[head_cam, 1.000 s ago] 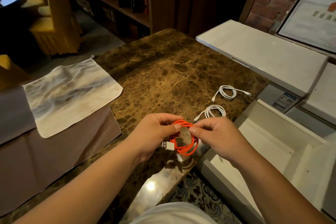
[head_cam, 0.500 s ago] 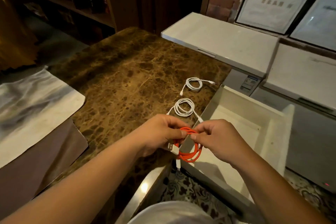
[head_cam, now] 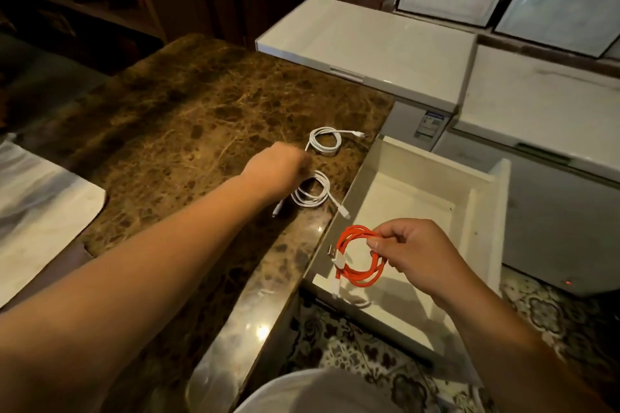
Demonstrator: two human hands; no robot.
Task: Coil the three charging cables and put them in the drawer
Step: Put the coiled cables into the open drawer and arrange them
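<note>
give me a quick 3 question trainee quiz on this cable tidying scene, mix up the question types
1. True or false: the coiled orange charging cable already lies on the floor of the open white drawer.
2. Multiple choice: how many coiled white cables lie on the brown marble countertop? A one, B two, C three.
3. Short answer: which hand reaches toward the nearer white coiled cable?

Key
1. False: the right hand pinches it above the drawer.
2. B: the nearer one and the farther white coiled cable.
3. The left hand; its fingers are hidden, so a grip cannot be confirmed.
</note>
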